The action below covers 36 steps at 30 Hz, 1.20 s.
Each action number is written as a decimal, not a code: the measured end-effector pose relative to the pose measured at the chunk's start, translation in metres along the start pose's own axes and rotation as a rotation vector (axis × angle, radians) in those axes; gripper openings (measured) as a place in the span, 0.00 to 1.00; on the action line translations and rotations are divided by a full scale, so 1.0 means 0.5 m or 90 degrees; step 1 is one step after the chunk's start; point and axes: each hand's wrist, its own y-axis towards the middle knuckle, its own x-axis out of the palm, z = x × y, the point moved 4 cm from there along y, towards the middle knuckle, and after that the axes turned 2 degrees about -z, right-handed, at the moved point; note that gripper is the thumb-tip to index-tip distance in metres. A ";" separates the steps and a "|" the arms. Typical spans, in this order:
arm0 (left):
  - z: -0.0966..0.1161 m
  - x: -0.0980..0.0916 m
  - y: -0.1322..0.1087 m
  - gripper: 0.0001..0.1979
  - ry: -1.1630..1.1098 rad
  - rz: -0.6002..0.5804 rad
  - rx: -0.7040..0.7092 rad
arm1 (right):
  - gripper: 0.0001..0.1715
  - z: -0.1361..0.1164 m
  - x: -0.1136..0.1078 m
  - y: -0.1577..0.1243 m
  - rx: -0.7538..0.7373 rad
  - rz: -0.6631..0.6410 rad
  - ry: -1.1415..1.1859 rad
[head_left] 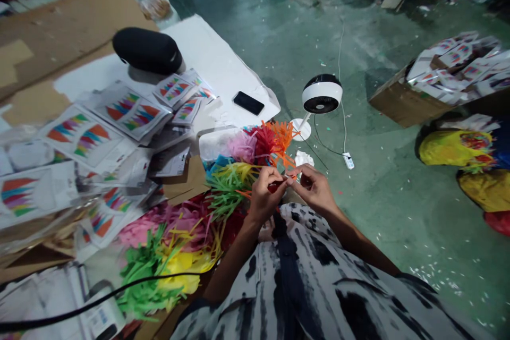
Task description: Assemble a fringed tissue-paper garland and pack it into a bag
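Orange piece (294, 174), mostly hidden from me: I see it pinched where the left hand (266, 191) and right hand (316, 189) meet, each grip closed upon it. Red fringe (263, 144) and orange fringe (283, 138) lie just beyond the hands; green fringe (226, 194) lies beside the left hand. On the bench (203, 45), a phone (248, 103) lies near printed packets (133, 110) and a black cylinder (146, 50). A white fan (322, 96) stands past the bench's edge.
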 end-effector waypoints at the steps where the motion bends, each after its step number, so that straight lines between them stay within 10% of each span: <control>1: -0.002 0.002 -0.001 0.12 0.027 0.002 0.023 | 0.13 0.003 -0.001 0.001 0.002 0.011 -0.001; 9: -0.013 0.019 0.001 0.09 0.080 -0.010 0.093 | 0.19 0.011 0.002 0.006 0.051 0.039 0.053; 23: -0.081 0.071 0.024 0.13 -0.094 -0.125 -0.054 | 0.23 0.063 -0.019 0.035 0.176 0.086 0.368; 29: -0.186 0.086 0.074 0.04 0.257 -0.252 -0.143 | 0.31 0.197 0.036 0.042 0.269 0.073 0.294; 36: -0.206 0.043 0.181 0.17 0.457 -0.097 -0.188 | 0.30 0.258 0.075 0.037 0.260 0.060 0.263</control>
